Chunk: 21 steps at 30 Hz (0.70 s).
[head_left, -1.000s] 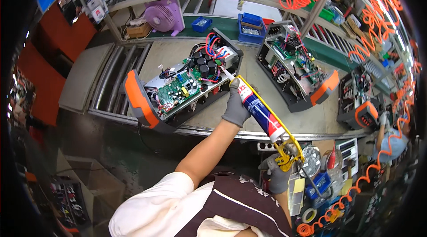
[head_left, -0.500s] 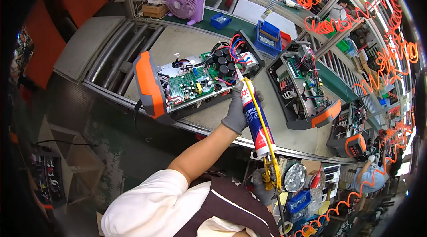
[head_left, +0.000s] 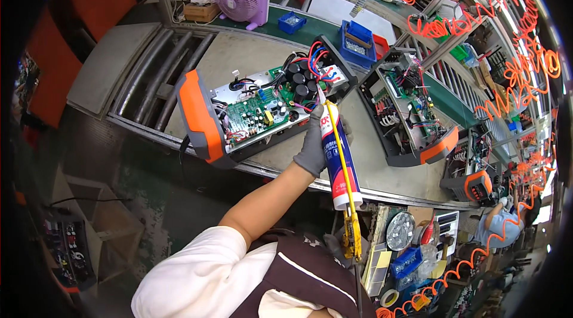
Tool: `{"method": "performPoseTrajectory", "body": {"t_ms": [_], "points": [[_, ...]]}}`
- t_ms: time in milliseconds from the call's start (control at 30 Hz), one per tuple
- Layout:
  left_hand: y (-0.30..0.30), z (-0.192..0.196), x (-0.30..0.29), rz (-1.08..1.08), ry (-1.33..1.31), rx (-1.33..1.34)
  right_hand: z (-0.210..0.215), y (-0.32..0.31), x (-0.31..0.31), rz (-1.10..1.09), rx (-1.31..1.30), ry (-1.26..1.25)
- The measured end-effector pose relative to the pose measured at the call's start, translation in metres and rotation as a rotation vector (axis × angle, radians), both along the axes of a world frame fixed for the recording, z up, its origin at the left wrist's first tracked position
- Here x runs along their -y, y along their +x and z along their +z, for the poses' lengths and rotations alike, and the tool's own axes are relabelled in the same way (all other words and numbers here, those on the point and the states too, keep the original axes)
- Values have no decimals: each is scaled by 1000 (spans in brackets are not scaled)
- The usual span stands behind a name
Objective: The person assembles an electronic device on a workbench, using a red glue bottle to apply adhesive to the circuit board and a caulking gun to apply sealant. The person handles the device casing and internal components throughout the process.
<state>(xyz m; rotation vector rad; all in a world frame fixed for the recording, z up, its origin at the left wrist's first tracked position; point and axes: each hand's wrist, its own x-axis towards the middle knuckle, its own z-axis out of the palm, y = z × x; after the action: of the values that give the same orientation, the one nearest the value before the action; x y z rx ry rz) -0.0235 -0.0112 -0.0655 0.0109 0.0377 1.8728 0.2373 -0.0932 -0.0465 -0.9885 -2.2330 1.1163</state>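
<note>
My left hand (head_left: 311, 146), in a grey glove, is closed around the front of a blue, white and red sealant cartridge (head_left: 342, 169). The cartridge lies in a yellow caulking gun (head_left: 352, 235). Its pale nozzle (head_left: 322, 96) points into an opened machine (head_left: 256, 112) with orange end panel, green circuit board, black capacitors and red and blue wires. The tip is beside the capacitors; whether it touches anything I cannot tell. My right hand (head_left: 334, 246), also gloved, is closed at the gun's handle, mostly hidden behind the gun and my apron.
A second opened machine (head_left: 412, 112) stands to the right, with another (head_left: 471, 183) beyond it. Blue bins (head_left: 358, 46) and a purple fan (head_left: 242, 0) are at the back. Coiled orange hoses (head_left: 453, 25) hang at right. A parts tray (head_left: 400, 231) lies below the bench edge.
The caulking gun's rear end has swung left, towards my body, and the cartridge has turned slightly. Its nozzle stays close to the capacitors. My right hand is now more hidden.
</note>
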Motion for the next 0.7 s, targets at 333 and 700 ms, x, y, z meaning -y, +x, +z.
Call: {"method": "performPoseTrajectory", "body": {"t_ms": [333,700], "points": [[-3,6,0,-14,-16,18,-30,6,14,-213,102,-120],[-34,10,22,-221,-256,-104,6,-89,101,-511,-78,-329]]}}
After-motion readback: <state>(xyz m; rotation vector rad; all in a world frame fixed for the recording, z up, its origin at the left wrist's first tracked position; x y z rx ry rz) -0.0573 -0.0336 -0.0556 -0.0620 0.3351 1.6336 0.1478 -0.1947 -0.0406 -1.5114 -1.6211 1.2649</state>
